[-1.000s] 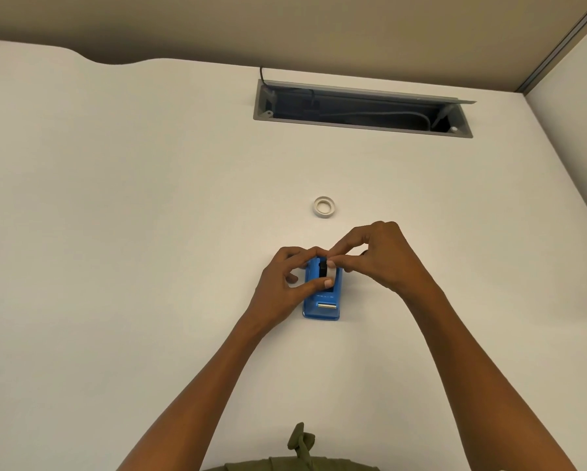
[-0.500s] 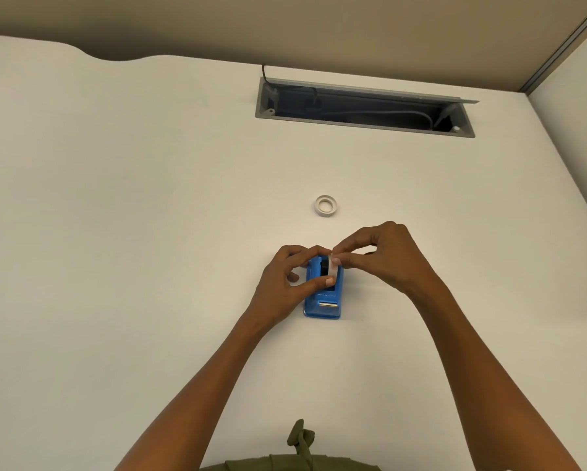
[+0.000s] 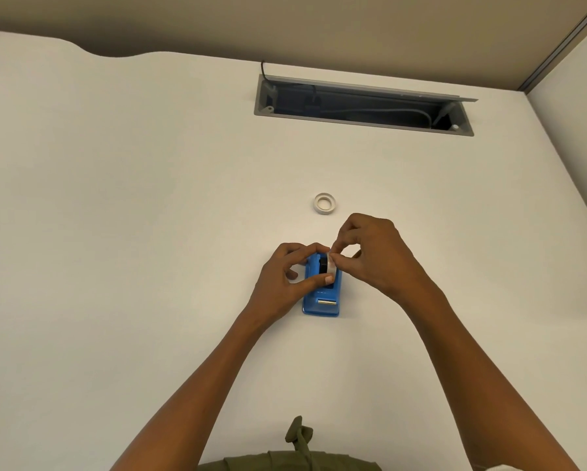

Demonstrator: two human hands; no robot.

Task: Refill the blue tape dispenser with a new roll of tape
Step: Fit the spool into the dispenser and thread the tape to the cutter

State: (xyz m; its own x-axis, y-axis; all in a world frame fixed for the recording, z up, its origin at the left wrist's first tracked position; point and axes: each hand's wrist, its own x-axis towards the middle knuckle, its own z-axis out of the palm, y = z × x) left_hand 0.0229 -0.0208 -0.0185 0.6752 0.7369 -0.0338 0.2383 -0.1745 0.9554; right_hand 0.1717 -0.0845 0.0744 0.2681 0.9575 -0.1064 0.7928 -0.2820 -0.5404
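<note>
The blue tape dispenser [image 3: 322, 297] lies flat on the white desk [image 3: 149, 232], its metal cutter toward me. My left hand [image 3: 285, 277] grips its left side, thumb across the slot. My right hand [image 3: 370, 256] pinches a whitish roll of tape [image 3: 332, 266] standing on edge over the slot, beside a black hub [image 3: 324, 265]. A second white ring of tape [image 3: 325, 203] lies flat on the desk just beyond my hands, untouched.
An open grey cable tray [image 3: 363, 107] with cables inside is set into the desk at the back. A partition wall stands behind and to the right. A bit of olive clothing [image 3: 298, 450] shows at the bottom edge.
My right hand has lifted slightly and its fingers have shifted on the roll at the slot. The left hand stays on the dispenser, which has not moved.
</note>
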